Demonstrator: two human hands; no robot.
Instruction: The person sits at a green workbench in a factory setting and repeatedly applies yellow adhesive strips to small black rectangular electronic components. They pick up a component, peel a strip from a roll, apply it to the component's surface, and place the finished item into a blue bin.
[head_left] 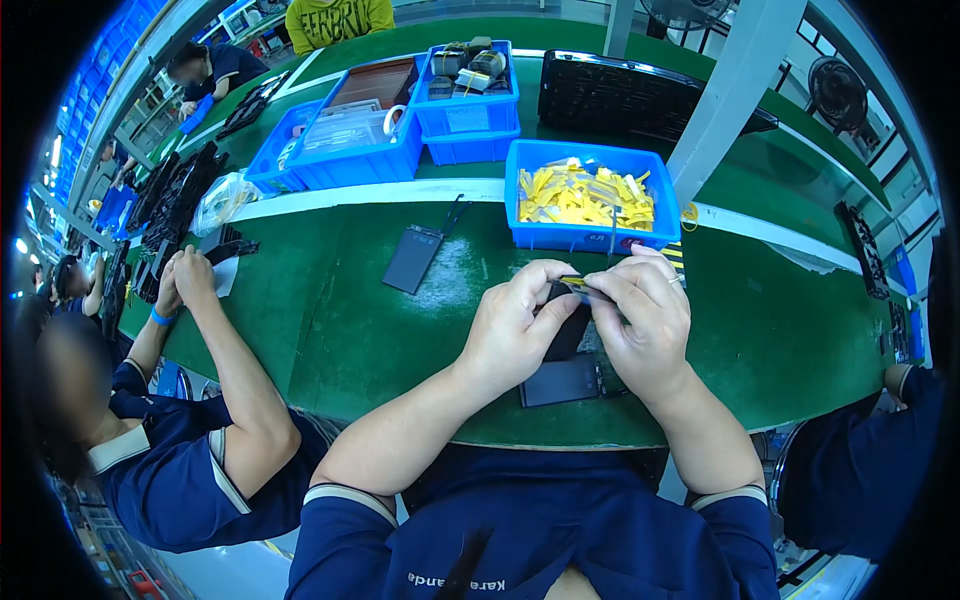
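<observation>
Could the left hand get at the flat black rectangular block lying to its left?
Probably yes: only green tabletop lies between the left hand and that block, though the hand is holding a flat black piece.

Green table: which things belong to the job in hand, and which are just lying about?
Likely in the job: black piece between the left hand and right hand; flat dark pack below them; yellow pieces in the blue bin.

Apparently just lying about: long black panel; clear plastic bag.

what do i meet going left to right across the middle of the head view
A co-worker's blue wristband → flat dark-grey pack → left-hand grip → right-hand grip → long black part.
</observation>
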